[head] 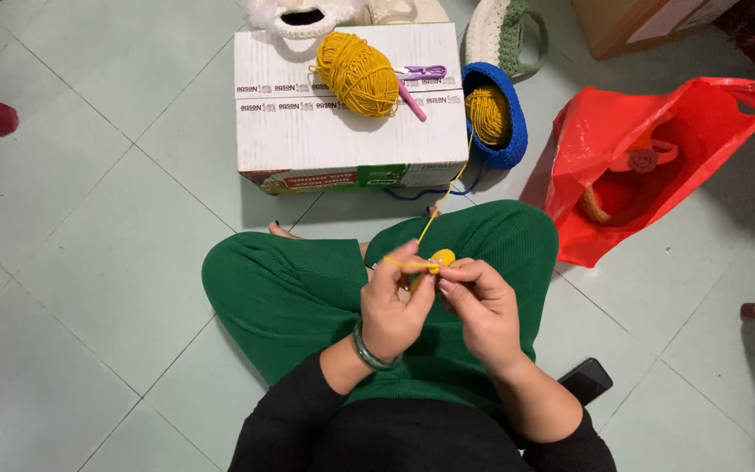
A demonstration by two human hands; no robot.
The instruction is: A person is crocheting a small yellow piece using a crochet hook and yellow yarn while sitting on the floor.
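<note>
Both my hands meet over my lap, above crossed legs in green trousers. My left hand [395, 301], with a green bangle at the wrist, pinches a small yellow crochet piece [441, 258] and has yellow yarn looped over a finger. My right hand [481, 306] grips the same piece from the right; a crochet hook may be in it, but it is hidden. A yellow yarn strand [447, 197] runs up from the piece to a yarn ball [488, 114] lying in a blue crocheted basket [514, 140].
A white cardboard box [342, 131] stands ahead, carrying a larger yellow yarn ball [358, 74] and a purple hook and snips [417, 80]. A red plastic bag [648, 157] lies at right. A dark phone [585, 380] rests on the tiled floor beside my right knee.
</note>
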